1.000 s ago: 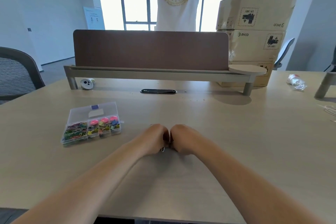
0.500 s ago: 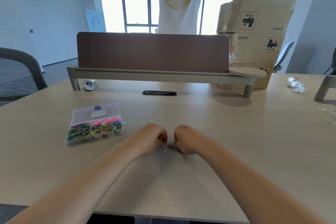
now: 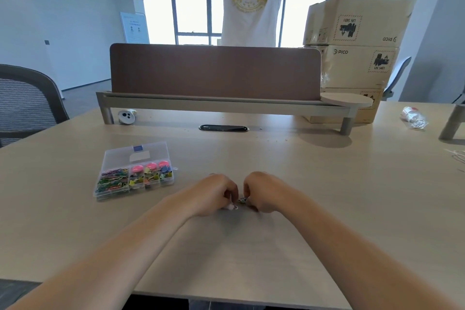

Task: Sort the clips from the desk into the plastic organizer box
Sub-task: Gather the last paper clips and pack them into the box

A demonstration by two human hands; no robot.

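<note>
Legible markings: carton print and shirt lettering.
Far beyond the right hand (image 3: 261, 190) and off to its right, the top carton (image 3: 357, 17) bears "PICO" and a "UN 3481" label, both upside down. The middle carton (image 3: 352, 68) shows "PICO" and "UN 3481" upright. Straight beyond the hand, a shirt (image 3: 249, 22) reads "CHORTL"; the remainder is unclear.

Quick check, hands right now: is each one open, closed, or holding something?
Left hand: fingers curled, pinching a pale clip at its fingertips.
Right hand: fingers curled, pinching a metal clip.
</note>
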